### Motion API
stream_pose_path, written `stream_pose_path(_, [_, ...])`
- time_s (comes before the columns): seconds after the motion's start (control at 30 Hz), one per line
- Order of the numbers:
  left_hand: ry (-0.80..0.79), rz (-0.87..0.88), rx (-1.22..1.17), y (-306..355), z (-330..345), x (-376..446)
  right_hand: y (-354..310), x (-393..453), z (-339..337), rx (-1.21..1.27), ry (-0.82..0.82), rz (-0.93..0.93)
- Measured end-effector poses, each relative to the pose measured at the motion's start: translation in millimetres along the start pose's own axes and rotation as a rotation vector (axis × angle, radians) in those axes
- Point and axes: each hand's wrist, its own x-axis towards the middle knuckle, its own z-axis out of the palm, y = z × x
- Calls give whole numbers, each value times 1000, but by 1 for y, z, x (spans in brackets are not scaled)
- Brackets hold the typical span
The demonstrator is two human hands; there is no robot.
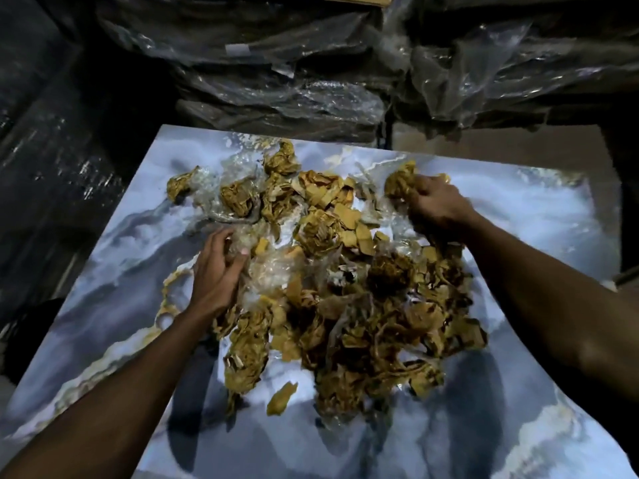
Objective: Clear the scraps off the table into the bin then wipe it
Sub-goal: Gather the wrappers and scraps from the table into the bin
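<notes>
A big heap of crumpled brown paper scraps (349,292) mixed with clear plastic wrap covers the middle of a blue-and-white marbled table (539,216). My left hand (216,271) rests on the heap's left side, fingers curled into a wad of clear plastic (269,271). At the heap's far right, my right hand (437,202) is closed around a crumpled brown paper ball (399,183). One loose brown scrap (281,397) lies apart near the front. No bin and no cloth are in view.
Behind the table stand stacked dark bundles wrapped in clear plastic (276,84), reaching close to its far edge. More wrapped dark material (45,160) fills the left side. A cardboard surface (498,143) shows at the back right.
</notes>
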Motion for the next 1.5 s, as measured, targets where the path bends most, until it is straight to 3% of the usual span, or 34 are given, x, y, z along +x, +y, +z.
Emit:
stream_pose_path(0.1, [-7, -13, -21, 3, 1, -1, -9, -12, 15, -193, -23, -44])
stream_pose_path(0.2, [2, -10, -5, 6, 0, -1, -19, -23, 34, -226, -30, -64])
stream_pose_path(0.3, [-11, -19, 20, 5, -2, -1, -30, -36, 46, -229, -142, -81])
stream_pose_path(0.4, [-12, -21, 42, 6, -7, -1, -39, -42, 37, -6, -163, -106])
stream_pose_path(0.5, [40, -15, 47, 13, -13, 2, -44, -25, 14, 249, -27, -8])
stream_pose_path(0.63, [132, -49, 57, 28, -19, 12, -41, 18, -3, 327, 81, 37])
stream_pose_path(0.8, [118, -42, 127, 38, -14, 40, -44, 50, 10, 205, -135, 85])
stream_pose_path(0.93, [95, -31, 217, 48, -6, 59, -56, 41, 30, -65, -143, -158])
stream_pose_path(1.03, [62, 5, 321, 55, -2, 73, -69, 20, 41, -199, -272, -320])
stream_pose_path(1.17, [-18, 14, 405, 63, -4, 94, -68, 20, 39, -159, -352, -373])
stream_pose_path(1.27, [-89, -39, 433, 66, -7, 110, -84, 31, 32, -146, -294, -347])
stream_pose_path(1.37, [-158, -111, 440, 64, -10, 124, -122, 51, 35, -175, -199, -405])
stream_pose_path(1.5, [-305, -189, 478, 58, -12, 142, -177, 79, 64, -135, -264, -509])
